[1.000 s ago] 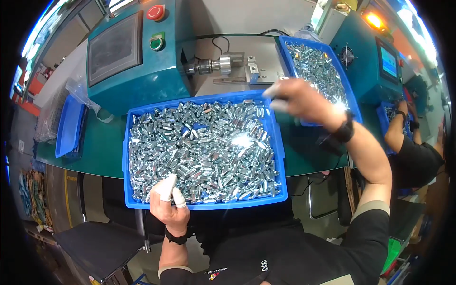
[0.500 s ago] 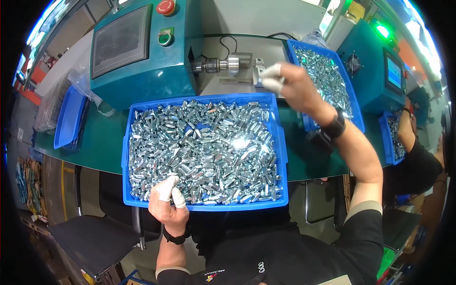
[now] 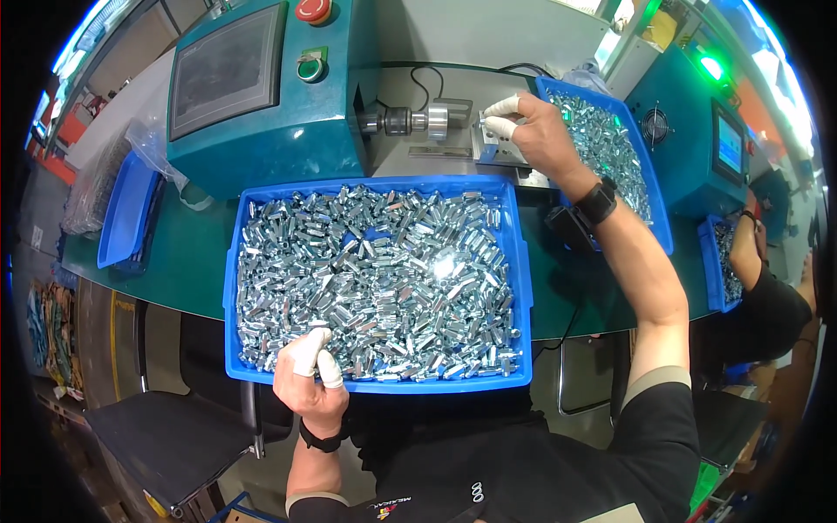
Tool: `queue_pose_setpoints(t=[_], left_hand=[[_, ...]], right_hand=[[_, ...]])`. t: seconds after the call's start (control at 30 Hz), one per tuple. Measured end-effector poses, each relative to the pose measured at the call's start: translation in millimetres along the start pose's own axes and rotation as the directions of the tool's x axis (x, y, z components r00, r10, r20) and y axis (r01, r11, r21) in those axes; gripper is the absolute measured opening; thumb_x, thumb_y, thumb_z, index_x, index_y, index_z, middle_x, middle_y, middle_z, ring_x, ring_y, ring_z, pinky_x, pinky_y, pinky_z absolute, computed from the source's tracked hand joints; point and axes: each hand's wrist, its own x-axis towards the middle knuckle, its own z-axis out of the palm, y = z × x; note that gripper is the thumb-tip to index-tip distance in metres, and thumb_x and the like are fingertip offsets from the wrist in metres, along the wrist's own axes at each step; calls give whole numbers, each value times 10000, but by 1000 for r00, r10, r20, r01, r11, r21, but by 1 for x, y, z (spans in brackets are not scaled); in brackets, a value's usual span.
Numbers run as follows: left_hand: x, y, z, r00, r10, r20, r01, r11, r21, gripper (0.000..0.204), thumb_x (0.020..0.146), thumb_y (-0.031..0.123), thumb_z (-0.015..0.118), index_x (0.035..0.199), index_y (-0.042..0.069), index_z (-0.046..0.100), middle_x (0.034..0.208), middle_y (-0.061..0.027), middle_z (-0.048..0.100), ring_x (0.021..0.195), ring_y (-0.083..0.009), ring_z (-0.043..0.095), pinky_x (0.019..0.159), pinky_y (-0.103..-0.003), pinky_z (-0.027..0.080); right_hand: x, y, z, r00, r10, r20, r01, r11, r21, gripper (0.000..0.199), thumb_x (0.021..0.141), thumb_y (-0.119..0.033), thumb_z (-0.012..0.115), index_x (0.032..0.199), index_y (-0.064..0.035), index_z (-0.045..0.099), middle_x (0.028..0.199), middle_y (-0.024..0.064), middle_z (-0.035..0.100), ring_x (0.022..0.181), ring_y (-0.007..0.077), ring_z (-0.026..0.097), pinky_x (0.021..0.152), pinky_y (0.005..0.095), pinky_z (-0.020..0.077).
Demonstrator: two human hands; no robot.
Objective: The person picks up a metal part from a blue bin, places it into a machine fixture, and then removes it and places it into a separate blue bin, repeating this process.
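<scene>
My left hand (image 3: 309, 379) is over the near rim of a blue tray (image 3: 375, 386), its thumb and fingers pinched together in white finger cots. Whatever lies between those fingertips is hidden. The tray is full of small shiny hexagonal metal pieces (image 3: 384, 288). Farther off, my right hand (image 3: 542, 138), also wearing white finger cots, has its fingertips closed at the top of a metal fixture block (image 3: 495, 150). Any small piece in that pinch is too covered to make out. Left of the block, a chuck (image 3: 398, 121) with a bright metal collar (image 3: 438, 121) juts from a teal machine (image 3: 261, 144).
The machine carries a dark screen (image 3: 228, 74), a red stop button (image 3: 313, 10) and a green knob (image 3: 310, 66). A second blue tray of metal pieces (image 3: 649, 209) sits at right, beside another teal machine (image 3: 689, 131). A co-worker's arm (image 3: 744, 248) shows at far right. An empty-looking blue tray (image 3: 122, 213) leans at left.
My right hand has moved slightly up and settled over the fixture block; it was blurred and lower before. The left hand stays pinched at the tray's near rim.
</scene>
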Motion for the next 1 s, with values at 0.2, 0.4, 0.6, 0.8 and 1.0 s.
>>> queue_pose_setpoints(t=[0.2,0.4,0.6,0.8,1.0], left_hand=[[-1,-1,0,1000,9,5,-9,1000,4,205,965,26,629,1136,-16,735,945,-128,774,863,-304,726,787,-394,570],[-1,-1,2,1000,1,-12,-1,1000,-1,197,954,23,635,1117,-16,739,936,-129,774,852,-305,726,771,-393,579],[-1,0,0,1000,3,-1,-3,1000,3,201,956,17,632,1124,-21,734,935,-134,774,845,-302,724,767,-391,578],[-1,0,2,1000,3,-19,-3,1000,-7,214,965,16,622,1147,-23,727,932,-134,774,836,-300,721,756,-388,573],[-3,1,5,999,-26,-25,26,1000,-15,214,981,20,610,1154,-28,725,924,-138,772,831,-294,719,750,-380,567]], right_hand=[[-2,0,-7,981,-190,26,191,955,-228,196,961,-160,747,1094,-29,805,950,89,704,882,189,678,763,318,534],[-3,-1,-7,983,-176,53,184,958,-218,276,979,-154,721,1220,-26,764,937,90,688,877,192,660,762,310,526],[-29,-6,2,920,379,97,-391,893,221,372,1014,-147,691,1358,-5,691,1124,64,745,897,105,633,788,258,526],[-41,-15,11,906,393,156,-421,804,420,385,1021,-150,692,1370,10,688,1165,40,735,878,64,607,779,232,514],[-30,-20,4,900,342,270,-434,762,481,405,1000,-161,717,1371,0,697,1034,22,740,779,72,592,711,241,502]])
